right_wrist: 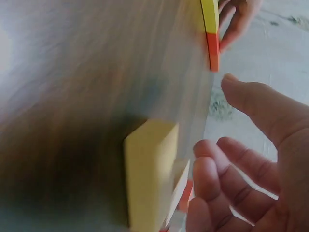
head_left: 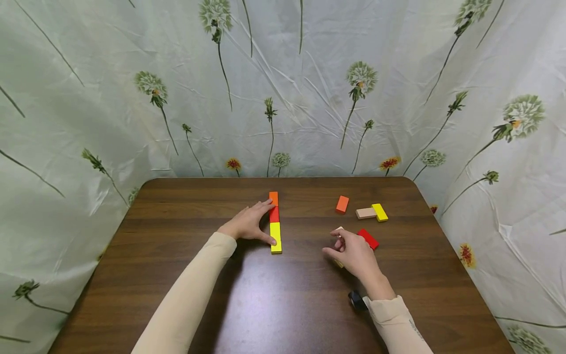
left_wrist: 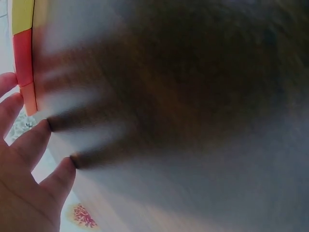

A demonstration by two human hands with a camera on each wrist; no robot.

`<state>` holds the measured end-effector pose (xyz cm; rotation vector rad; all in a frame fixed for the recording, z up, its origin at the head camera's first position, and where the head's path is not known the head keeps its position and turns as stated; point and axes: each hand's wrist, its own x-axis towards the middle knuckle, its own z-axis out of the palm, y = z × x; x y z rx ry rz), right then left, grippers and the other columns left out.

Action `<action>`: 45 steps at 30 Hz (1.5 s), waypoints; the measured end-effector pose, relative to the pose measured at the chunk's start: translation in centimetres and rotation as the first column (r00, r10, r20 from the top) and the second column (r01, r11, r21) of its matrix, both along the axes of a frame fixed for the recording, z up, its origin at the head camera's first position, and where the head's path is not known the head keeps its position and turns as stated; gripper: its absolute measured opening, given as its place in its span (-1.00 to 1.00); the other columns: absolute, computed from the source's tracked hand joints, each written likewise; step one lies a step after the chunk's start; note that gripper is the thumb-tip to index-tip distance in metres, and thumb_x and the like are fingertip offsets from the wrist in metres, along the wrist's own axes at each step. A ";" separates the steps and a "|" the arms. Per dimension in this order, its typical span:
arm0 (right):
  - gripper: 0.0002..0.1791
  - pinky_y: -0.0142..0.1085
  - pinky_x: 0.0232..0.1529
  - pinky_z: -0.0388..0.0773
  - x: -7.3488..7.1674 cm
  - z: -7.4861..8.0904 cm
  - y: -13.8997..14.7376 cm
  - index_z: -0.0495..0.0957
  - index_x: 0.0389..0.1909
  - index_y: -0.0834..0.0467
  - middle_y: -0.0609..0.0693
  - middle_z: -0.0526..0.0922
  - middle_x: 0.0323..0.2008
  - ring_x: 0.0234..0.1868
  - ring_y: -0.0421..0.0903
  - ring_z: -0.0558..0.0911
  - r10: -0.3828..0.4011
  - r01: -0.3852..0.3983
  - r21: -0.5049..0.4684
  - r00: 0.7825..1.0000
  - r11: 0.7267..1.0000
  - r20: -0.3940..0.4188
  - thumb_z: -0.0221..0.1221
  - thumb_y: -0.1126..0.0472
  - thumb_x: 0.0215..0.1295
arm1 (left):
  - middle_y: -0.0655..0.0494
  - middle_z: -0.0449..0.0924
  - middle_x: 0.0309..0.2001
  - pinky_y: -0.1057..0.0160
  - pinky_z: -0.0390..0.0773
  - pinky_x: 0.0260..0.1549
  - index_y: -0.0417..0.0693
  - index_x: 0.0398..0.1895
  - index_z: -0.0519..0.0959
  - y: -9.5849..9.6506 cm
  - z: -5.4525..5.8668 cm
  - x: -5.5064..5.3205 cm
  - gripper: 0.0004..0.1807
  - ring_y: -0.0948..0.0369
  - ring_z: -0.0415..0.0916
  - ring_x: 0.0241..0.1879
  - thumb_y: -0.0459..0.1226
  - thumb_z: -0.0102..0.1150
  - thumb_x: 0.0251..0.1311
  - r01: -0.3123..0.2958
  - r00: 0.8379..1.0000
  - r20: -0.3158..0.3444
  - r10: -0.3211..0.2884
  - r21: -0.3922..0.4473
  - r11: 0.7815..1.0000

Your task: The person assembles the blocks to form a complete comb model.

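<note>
On the table, an orange block (head_left: pixel 273 196), a red block (head_left: pixel 274 215) and a yellow block (head_left: pixel 275 235) lie end to end in a straight row. My left hand (head_left: pixel 248 222) rests along the row, fingers spread near the orange and red blocks and thumb on the yellow one. Over to the right, my right hand (head_left: pixel 356 255) hovers above a pale yellow block (right_wrist: pixel 150 174), which it partly hides in the head view. Its thumb stands apart from the loosely bent fingers, with nothing between them. A second red block (head_left: pixel 368 239) lies just beyond that hand.
Farther back on the right lie another orange block (head_left: pixel 342 204), a light wood-coloured block (head_left: pixel 365 213) and a yellow block (head_left: pixel 380 212) touching it. A flower-patterned curtain (head_left: pixel 309 123) hangs behind the brown table (head_left: pixel 185 206). A dark object (head_left: pixel 357 300) sits at my right wrist.
</note>
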<state>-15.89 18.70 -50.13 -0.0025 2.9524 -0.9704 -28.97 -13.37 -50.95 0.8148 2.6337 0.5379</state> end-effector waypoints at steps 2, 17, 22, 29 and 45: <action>-0.42 -0.28 -0.31 0.47 0.6 -0.2 0.6 0.69 0.16 0.18 -0.08 0.62 -0.39 -0.36 -0.17 0.53 -0.032 0.032 -0.001 0.999 0.999 0.019 0.59 0.00 0.19 | 0.02 -0.07 0.78 -0.41 0.02 0.62 -0.05 0.74 0.12 0.0 0.0 -0.1 0.35 -0.18 -0.05 0.74 0.29 0.62 -0.01 -0.002 1.000 0.008 0.002 0.007 1.000; -0.17 -0.24 -0.27 0.38 3.3 -1.0 3.0 0.60 0.22 0.28 0.03 0.53 -0.29 -0.30 -0.05 0.48 -0.136 0.136 -0.008 0.990 0.991 0.042 0.65 -0.12 0.06 | 0.03 -0.08 0.79 -0.42 -0.02 0.62 -0.04 0.74 0.13 0.0 -0.1 -0.3 0.33 -0.18 -0.07 0.74 0.22 0.66 0.00 -0.009 1.000 0.026 0.008 0.043 0.999; -0.18 -0.25 -0.28 0.40 3.7 -1.3 3.2 0.57 0.17 0.30 0.04 0.55 -0.30 -0.30 -0.06 0.49 -0.139 0.139 -0.003 0.989 0.990 0.054 0.65 -0.11 0.04 | 0.03 -0.10 0.79 -0.45 -0.05 0.62 -0.05 0.74 0.13 -0.1 -0.2 -0.4 0.31 -0.19 -0.10 0.75 0.20 0.66 0.01 -0.009 0.999 0.046 0.006 0.058 0.998; -0.16 -0.26 -0.28 0.40 3.8 -1.7 3.3 0.54 0.19 0.35 0.07 0.56 -0.29 -0.28 -0.04 0.51 -0.154 0.156 -0.012 0.984 0.988 0.094 0.64 -0.09 0.06 | 0.03 -0.11 0.79 -0.46 -0.09 0.61 -0.04 0.75 0.11 -0.1 -0.2 -0.4 0.32 -0.22 -0.12 0.74 0.19 0.66 0.02 -0.010 0.998 0.065 0.006 0.060 0.998; -0.16 -0.22 -0.25 0.51 3.8 -1.9 3.2 0.51 0.17 0.38 0.17 0.64 -0.24 -0.25 0.02 0.60 -0.215 0.217 0.006 0.966 0.976 0.140 0.63 -0.11 0.09 | 0.02 -0.11 0.79 -0.50 -0.10 0.60 -0.04 0.74 0.13 -0.1 -0.6 -0.4 0.30 -0.21 -0.11 0.74 0.18 0.66 0.02 -0.015 0.998 0.065 0.010 0.078 0.997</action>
